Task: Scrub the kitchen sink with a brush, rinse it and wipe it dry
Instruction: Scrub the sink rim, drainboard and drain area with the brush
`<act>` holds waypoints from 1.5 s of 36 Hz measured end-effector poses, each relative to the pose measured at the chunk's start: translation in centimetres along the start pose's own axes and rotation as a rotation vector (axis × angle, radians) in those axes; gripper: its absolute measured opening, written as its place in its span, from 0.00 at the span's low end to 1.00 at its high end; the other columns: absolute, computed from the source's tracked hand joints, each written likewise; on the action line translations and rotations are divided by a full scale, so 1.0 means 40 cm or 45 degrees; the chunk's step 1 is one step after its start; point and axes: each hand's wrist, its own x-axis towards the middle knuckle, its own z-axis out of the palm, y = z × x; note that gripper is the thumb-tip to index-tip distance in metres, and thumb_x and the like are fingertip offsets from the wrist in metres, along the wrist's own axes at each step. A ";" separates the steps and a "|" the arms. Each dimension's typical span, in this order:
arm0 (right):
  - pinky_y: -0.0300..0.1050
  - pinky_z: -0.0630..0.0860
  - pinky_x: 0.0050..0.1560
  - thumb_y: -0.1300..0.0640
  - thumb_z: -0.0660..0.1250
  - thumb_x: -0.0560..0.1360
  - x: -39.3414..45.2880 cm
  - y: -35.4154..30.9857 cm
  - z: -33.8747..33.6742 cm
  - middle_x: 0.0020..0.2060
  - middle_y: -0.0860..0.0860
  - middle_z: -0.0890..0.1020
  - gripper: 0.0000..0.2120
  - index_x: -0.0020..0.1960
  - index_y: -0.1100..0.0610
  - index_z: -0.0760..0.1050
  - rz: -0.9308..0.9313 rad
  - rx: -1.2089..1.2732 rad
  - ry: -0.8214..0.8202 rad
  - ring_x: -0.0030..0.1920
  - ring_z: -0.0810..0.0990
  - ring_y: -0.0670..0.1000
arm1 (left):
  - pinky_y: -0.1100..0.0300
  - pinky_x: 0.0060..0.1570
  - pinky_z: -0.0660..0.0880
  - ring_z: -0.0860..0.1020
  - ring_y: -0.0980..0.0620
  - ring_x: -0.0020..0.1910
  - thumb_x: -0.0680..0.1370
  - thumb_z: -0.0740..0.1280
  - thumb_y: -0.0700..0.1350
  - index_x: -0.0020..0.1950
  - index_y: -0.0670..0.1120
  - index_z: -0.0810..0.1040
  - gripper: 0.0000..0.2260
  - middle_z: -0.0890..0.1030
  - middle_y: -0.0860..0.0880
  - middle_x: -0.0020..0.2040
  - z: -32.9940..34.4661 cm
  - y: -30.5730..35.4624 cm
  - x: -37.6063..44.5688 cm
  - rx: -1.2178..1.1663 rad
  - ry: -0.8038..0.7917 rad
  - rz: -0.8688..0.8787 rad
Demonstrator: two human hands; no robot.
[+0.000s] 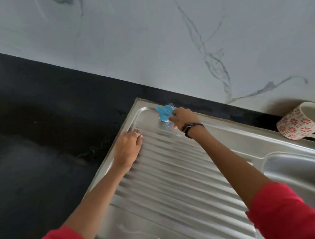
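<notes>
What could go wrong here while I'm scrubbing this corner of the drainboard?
The brush in the right hand works right at the far rim, so dirty spray may land on the black counter and marble wall. The mug lies tipped by the basin; a wide arm sweep could knock it in.

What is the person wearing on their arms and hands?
Both arms have red sleeves pushed up above the elbows. The left hand wears a thin ring on one finger. The right hand has dark bands around its wrist. No gloves.
</notes>
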 end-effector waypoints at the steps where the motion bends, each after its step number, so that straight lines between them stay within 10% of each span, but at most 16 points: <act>1: 0.49 0.78 0.51 0.54 0.59 0.77 0.020 -0.032 0.014 0.47 0.58 0.82 0.12 0.53 0.61 0.76 -0.019 0.015 -0.014 0.47 0.81 0.56 | 0.59 0.32 0.75 0.79 0.46 0.34 0.73 0.70 0.39 0.43 0.43 0.83 0.02 0.83 0.46 0.34 0.001 -0.002 -0.003 0.007 0.006 0.011; 17: 0.39 0.61 0.27 0.55 0.62 0.77 -0.054 0.075 -0.028 0.30 0.53 0.75 0.13 0.53 0.63 0.79 0.233 0.386 -0.023 0.25 0.66 0.46 | 0.65 0.28 0.70 0.73 0.50 0.21 0.64 0.75 0.39 0.27 0.44 0.79 0.08 0.75 0.49 0.20 -0.004 0.027 0.014 0.158 -0.022 -0.059; 28: 0.47 0.70 0.43 0.56 0.60 0.76 0.057 -0.166 0.096 0.44 0.58 0.78 0.14 0.53 0.64 0.77 0.067 0.318 -0.024 0.46 0.78 0.57 | 0.66 0.26 0.70 0.73 0.53 0.20 0.61 0.77 0.39 0.26 0.45 0.78 0.09 0.74 0.50 0.20 -0.020 0.044 0.015 0.157 -0.065 -0.058; 39: 0.46 0.72 0.39 0.53 0.59 0.76 -0.055 0.065 0.054 0.42 0.62 0.81 0.15 0.47 0.63 0.78 0.225 0.366 0.213 0.44 0.81 0.61 | 0.59 0.43 0.73 0.80 0.47 0.35 0.79 0.61 0.42 0.44 0.40 0.82 0.11 0.82 0.44 0.34 -0.015 0.045 0.011 0.096 -0.145 -0.132; 54: 0.44 0.65 0.33 0.53 0.56 0.79 0.012 -0.161 0.143 0.39 0.56 0.74 0.12 0.46 0.61 0.73 0.094 0.283 0.181 0.39 0.72 0.54 | 0.55 0.49 0.77 0.79 0.48 0.51 0.79 0.61 0.45 0.58 0.43 0.79 0.12 0.83 0.46 0.51 -0.001 0.015 0.028 0.013 -0.354 -0.227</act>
